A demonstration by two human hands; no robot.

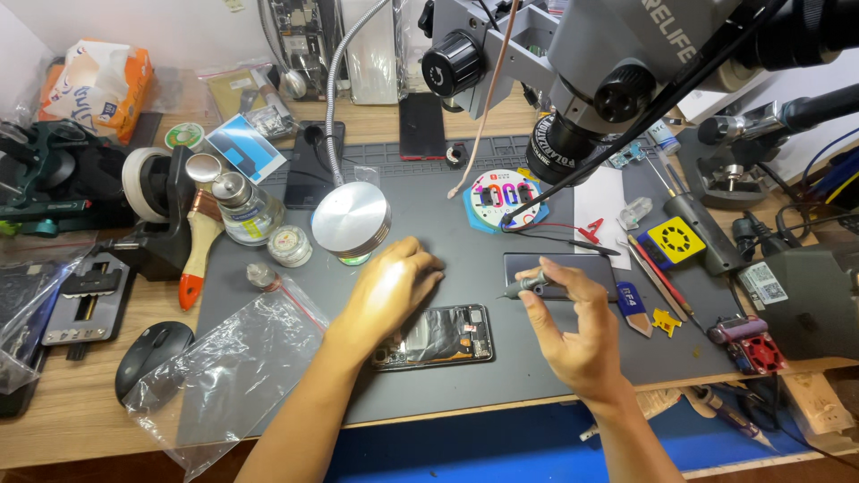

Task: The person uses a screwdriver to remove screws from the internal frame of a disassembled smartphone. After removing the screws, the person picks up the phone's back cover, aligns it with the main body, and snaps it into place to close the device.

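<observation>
My left hand point(386, 291) rests flat on the grey work mat point(429, 215), its wrist over the top of an opened smartphone point(443, 335) that lies screen-down with its insides showing. My right hand point(573, 326) is raised beside it and pinches a slim grey screwdriver point(528, 285), tip pointing left. Behind the right hand lies a dark phone back panel point(559, 266). A round blue and white screw tray point(506, 199) sits further back.
A microscope head point(582, 80) hangs over the mat's far side. A gooseneck lamp point(351, 219), a glass bottle point(243, 207), a brush point(199, 246), a clear plastic bag point(228, 371), a mouse point(152, 351) and tweezers point(658, 277) surround the mat.
</observation>
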